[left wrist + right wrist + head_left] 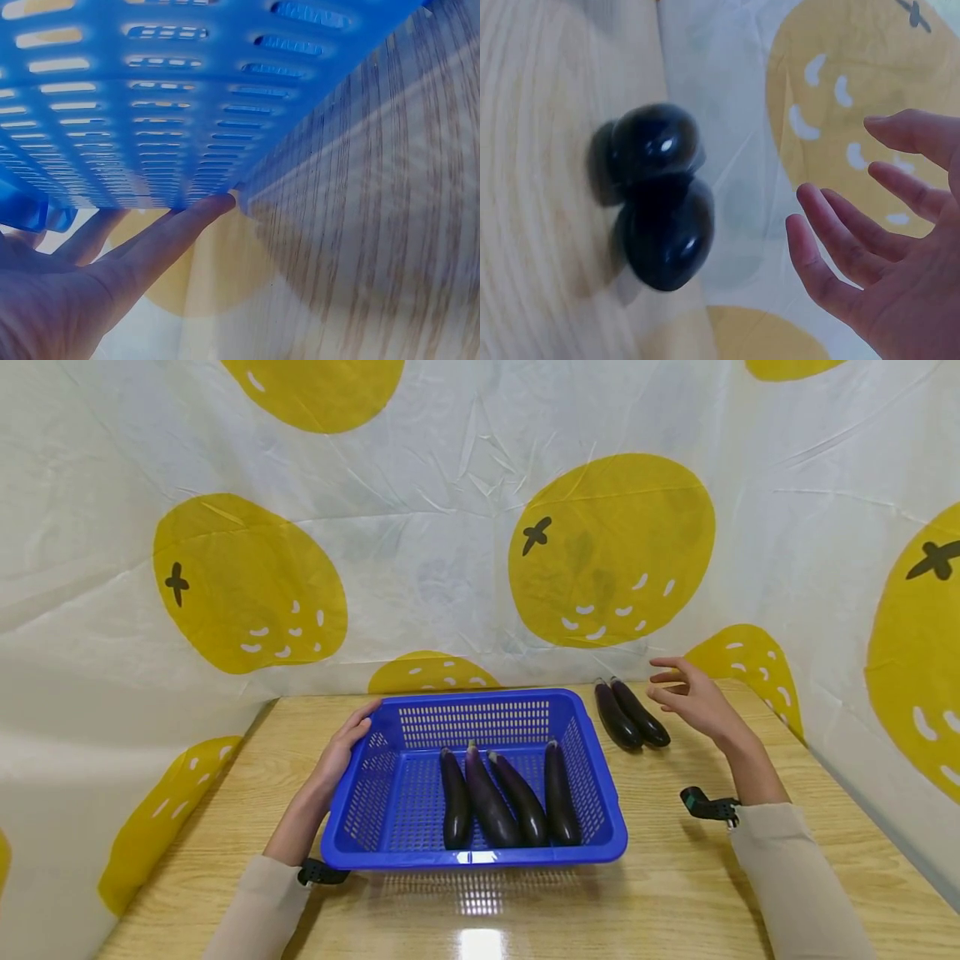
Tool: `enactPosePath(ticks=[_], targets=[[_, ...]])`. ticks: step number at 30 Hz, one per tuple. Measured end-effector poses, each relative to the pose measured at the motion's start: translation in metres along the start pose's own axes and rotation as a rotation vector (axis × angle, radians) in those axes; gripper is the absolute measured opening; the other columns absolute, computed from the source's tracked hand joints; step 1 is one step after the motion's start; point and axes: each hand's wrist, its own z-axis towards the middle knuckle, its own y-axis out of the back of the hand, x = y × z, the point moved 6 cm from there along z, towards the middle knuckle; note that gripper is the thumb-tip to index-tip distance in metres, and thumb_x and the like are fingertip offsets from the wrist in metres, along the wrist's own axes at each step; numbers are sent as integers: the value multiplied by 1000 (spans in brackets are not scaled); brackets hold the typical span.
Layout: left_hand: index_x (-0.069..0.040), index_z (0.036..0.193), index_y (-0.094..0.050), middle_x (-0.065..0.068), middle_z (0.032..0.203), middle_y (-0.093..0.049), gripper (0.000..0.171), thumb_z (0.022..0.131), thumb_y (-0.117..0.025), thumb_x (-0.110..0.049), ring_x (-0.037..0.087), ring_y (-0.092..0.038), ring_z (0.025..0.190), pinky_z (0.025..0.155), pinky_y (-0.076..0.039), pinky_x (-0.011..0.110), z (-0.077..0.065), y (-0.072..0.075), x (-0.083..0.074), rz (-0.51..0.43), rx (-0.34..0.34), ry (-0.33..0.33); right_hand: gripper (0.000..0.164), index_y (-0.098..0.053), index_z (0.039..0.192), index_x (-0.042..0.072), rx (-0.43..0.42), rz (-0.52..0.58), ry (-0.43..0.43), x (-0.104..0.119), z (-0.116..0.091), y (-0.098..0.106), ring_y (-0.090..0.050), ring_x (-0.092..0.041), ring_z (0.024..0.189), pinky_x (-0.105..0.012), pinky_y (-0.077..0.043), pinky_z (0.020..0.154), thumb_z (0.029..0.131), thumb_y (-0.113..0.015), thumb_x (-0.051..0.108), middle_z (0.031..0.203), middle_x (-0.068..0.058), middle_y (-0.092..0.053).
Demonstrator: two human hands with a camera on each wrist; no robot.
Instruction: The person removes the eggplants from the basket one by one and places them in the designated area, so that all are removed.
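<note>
A blue slotted plastic basket (480, 860) stands on the table, with several dark purple eggplants (491, 797) lying side by side in its middle and right part. My left hand (341, 752) rests against the basket's left side near the far corner. In the left wrist view, its fingers (165, 244) stretch out straight along the outer slotted wall (172, 97). To the right of the basket, two more eggplants (630, 714) lie together on the table. Just right of them, my right hand (693, 697) hovers with spread, slightly bent fingers (836, 240) and holds nothing.
The wood-grain table (675, 877) ends at the back against a pale cloth (420, 577) printed with large yellow fruit. The same cloth hangs at both sides. A black wrist camera (708, 806) sits on my right wrist, another (324, 871) on my left.
</note>
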Motion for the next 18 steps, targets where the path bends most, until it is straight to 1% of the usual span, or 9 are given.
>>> enactPosePath(ticks=[3,5,6,8,11,12,13,15,18], targets=[[-25,166,-23,4,173,-19,53,114,-31,-33,28,-23,156,99,-43,15,0,0,0,1,-3,6,63,-30,160,2,3,14,21,9,-1,-1,-56,-51,126,-15,-53,81,106,-57,20,148,-34,-46],[-25,166,-24,3,173,-19,52,114,-31,-31,27,-22,157,99,-42,14,0,0,0,8,-8,6,62,-31,160,2,4,17,34,15,-2,-2,-58,-47,124,-14,-53,81,106,-57,20,149,-34,-47],[-25,166,-24,3,174,-18,52,114,-31,-31,27,-21,157,98,-42,14,0,-1,0,9,-6,4,62,-31,159,2,2,18,43,18,-3,-2,-60,-42,121,-13,-53,81,106,-58,19,148,-34,-47],[-25,166,-24,2,174,-18,52,114,-30,-30,27,-20,157,99,-42,14,1,-1,0,10,-3,3,61,-32,159,3,1,21,58,23,-3,-2,-64,-26,115,-13,-53,80,106,-58,19,147,-33,-48],[-26,167,-22,1,174,-16,53,115,-28,-29,25,-18,158,105,-37,17,1,-2,0,10,4,3,61,-33,158,2,2,37,94,32,-4,-4,-62,-2,104,-15,-54,81,105,-59,16,145,-33,-49],[-26,167,-21,0,175,-15,53,115,-28,-29,24,-17,159,109,-35,19,1,-1,0,11,6,3,60,-33,158,2,4,44,106,35,-4,-5,-60,4,101,-15,-55,81,105,-59,15,145,-33,-50],[-26,167,-20,-1,175,-15,53,115,-28,-29,23,-16,159,113,-32,23,1,-1,0,8,6,4,60,-34,158,2,8,52,117,38,-4,-6,-59,6,101,-16,-55,81,105,-59,15,145,-32,-50],[-25,167,-19,-2,175,-14,53,115,-27,-29,22,-14,160,120,-25,31,1,-1,0,2,5,3,59,-35,157,3,14,60,137,47,-5,-9,-62,1,103,-16,-55,81,105,-59,15,144,-32,-50],[-24,167,-19,-1,175,-13,53,115,-27,-29,22,-12,160,126,-16,42,1,-2,-1,-3,3,-1,58,-36,157,4,29,66,155,60,-5,-15,-66,-22,112,-17,-56,82,105,-59,17,145,-31,-51]])
